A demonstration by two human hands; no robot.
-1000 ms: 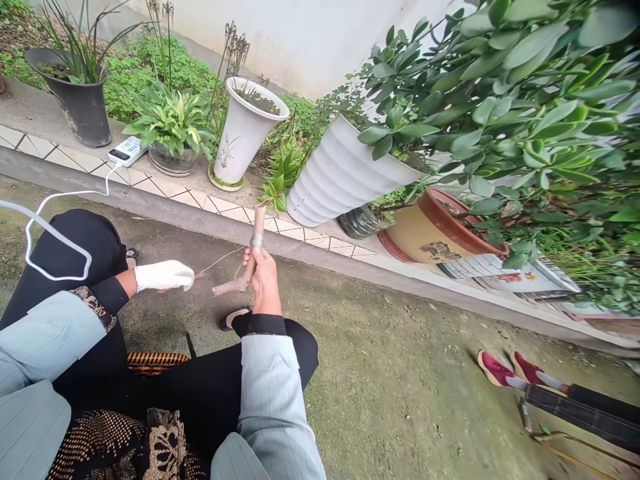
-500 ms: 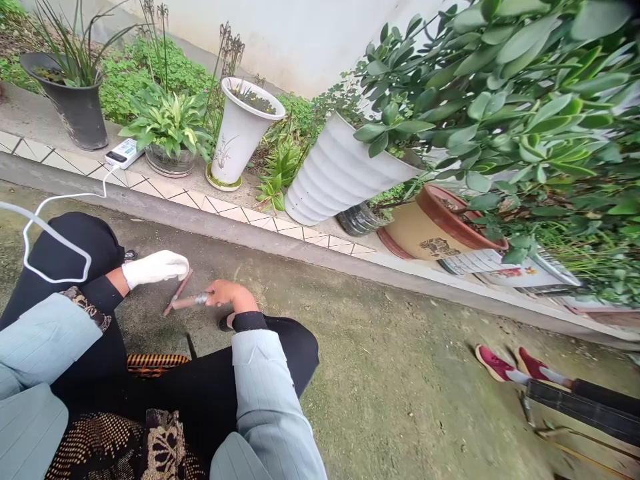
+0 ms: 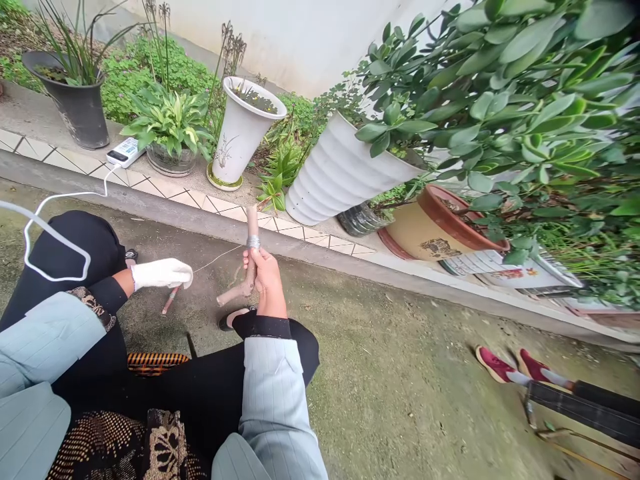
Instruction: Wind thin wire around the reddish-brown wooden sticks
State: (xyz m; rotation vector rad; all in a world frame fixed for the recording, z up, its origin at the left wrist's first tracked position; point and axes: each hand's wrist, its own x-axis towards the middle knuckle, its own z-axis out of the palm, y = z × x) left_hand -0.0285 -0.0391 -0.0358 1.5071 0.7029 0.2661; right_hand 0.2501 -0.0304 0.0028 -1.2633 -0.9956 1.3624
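My left hand (image 3: 163, 273), in a white glove, is closed round a short reddish-brown stick (image 3: 169, 303) whose lower end sticks out below the fingers. From that hand a thin wire (image 3: 216, 259) runs up to a silvery wire winding (image 3: 253, 241) on a bent wooden branch (image 3: 235, 293). Bare, my right hand (image 3: 267, 275) grips the branch just under the winding, with one end pointing up and the bent part slanting down to the left. The glove hides the stick's upper part.
Potted plants, among them a white pot (image 3: 245, 143) and a ribbed white planter (image 3: 340, 173), line the tiled ledge (image 3: 200, 199) ahead. A white power bank (image 3: 125, 153) lies there with a cable (image 3: 75, 195) attached. Another person's red shoes (image 3: 495, 363) are at right.
My right hand has swung the branch from lying leftward to standing upright, up and to the right. The wire between my hands now shows stretched out. My left hand has barely moved.
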